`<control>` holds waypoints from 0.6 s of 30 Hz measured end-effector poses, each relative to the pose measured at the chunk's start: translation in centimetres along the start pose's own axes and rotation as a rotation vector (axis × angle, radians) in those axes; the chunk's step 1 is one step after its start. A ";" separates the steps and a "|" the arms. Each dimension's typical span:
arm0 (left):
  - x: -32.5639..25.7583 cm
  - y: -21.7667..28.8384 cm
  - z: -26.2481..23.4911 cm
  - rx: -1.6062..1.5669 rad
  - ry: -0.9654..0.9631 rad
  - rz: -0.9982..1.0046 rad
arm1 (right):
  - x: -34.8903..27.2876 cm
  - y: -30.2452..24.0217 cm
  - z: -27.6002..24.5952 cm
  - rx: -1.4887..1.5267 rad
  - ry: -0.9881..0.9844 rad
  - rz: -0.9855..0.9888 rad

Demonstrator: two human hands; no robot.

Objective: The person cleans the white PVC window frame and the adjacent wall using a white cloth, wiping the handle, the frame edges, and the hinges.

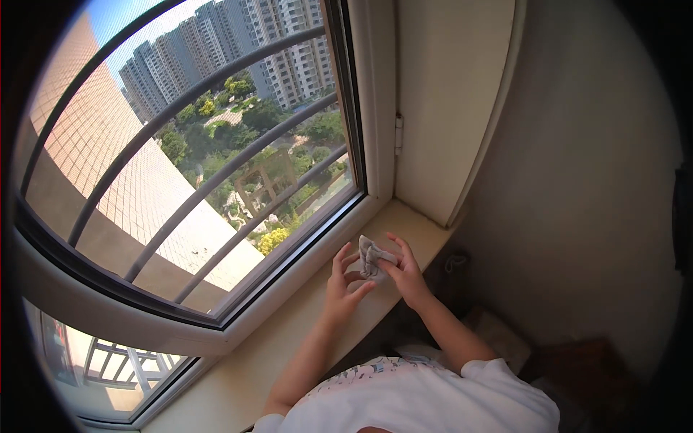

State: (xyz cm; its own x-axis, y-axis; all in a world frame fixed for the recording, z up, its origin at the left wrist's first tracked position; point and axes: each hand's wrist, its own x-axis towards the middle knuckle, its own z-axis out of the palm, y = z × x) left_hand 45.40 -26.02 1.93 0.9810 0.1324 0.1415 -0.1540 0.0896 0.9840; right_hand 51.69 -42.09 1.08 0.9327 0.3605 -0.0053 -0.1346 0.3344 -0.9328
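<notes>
A small crumpled grey-white cloth (pixel 368 254) is held up over the windowsill (pixel 390 224). My right hand (pixel 408 278) pinches its right side between thumb and fingers, with the index finger raised. To the left of the cloth, my left hand (pixel 345 287) has its fingers curved and spread apart, the thumb pointing toward the cloth. Its fingertips come close to the cloth's left side; whether they touch it I cannot tell.
A large window with a white frame (pixel 289 289) and curved grey bars (pixel 216 180) runs along the left. Beyond it stand tall buildings (pixel 209 43) and trees. A wall (pixel 577 180) rises on the right, with dark, unclear items (pixel 577 368) low down.
</notes>
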 end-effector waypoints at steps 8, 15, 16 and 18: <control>3.5 2.8 3.8 0.034 0.171 0.053 | 0.1 -4.0 -4.5 0.063 -0.099 -0.018; 4.9 4.3 8.3 -0.019 0.112 0.132 | 3.2 -6.7 -8.7 0.292 -0.478 0.023; 5.0 4.2 9.0 -0.021 0.132 0.128 | 3.4 -7.2 -9.2 0.290 -0.490 0.039; 5.0 4.2 10.1 -0.077 0.157 0.138 | 3.8 -8.2 -9.8 0.018 -0.593 0.095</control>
State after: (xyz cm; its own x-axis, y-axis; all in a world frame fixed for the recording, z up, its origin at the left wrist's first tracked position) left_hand 50.86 -34.91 7.84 0.9204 0.3006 0.2498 -0.3002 0.1346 0.9443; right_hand 59.65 -52.02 5.12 0.5711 0.8122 0.1191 -0.2186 0.2903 -0.9316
